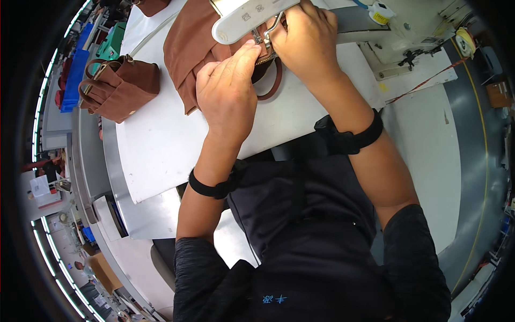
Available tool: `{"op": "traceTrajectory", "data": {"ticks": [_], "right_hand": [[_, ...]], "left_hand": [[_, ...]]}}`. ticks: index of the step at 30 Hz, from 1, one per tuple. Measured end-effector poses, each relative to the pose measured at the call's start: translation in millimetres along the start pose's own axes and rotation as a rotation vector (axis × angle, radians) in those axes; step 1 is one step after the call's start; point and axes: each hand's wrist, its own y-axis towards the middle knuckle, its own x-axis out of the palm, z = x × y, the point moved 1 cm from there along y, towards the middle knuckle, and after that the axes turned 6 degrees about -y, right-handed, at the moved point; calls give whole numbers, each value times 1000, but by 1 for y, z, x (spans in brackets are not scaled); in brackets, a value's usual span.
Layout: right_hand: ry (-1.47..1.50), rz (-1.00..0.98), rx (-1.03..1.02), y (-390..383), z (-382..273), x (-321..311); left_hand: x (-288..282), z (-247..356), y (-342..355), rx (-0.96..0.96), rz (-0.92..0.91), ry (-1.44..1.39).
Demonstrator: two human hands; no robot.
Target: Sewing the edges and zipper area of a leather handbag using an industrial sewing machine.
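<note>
A brown fabric bag piece lies on the white sewing table, under the head of a white sewing machine. My left hand presses flat on the fabric just before the needle area, fingers together. My right hand grips the fabric edge beside the metal presser foot. A brown strap loop curls out from below my hands. Both wrists wear black bands.
A finished brown bag with handles sits at the table's left edge. The sewing machine body stretches right, with a red thread running across. Blue and green crates stand far left. Grey floor lies to the right.
</note>
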Motion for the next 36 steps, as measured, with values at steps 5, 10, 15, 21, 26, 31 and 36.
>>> {"op": "traceTrajectory", "data": {"ticks": [5, 10, 15, 21, 26, 31, 36], "right_hand": [[158, -219, 31, 4, 6, -53], [16, -110, -123, 58, 82, -183], [-412, -87, -23, 224, 235, -248], [-56, -402, 848, 294, 419, -244], [50, -335, 826, 284, 457, -247], [60, -202, 767, 277, 441, -242], [108, -129, 814, 263, 419, -234]], "left_hand": [[-4, 2, 7, 2, -13, -27], [-2, -5, -3, -30, 6, -13], [-1, -8, -6, 49, 17, -15], [-3, -6, -1, 49, 6, 8], [-2, -10, -3, 74, 8, 17], [-4, -10, -2, 87, 31, 19], [-7, -7, -1, 11, -28, -7]]}}
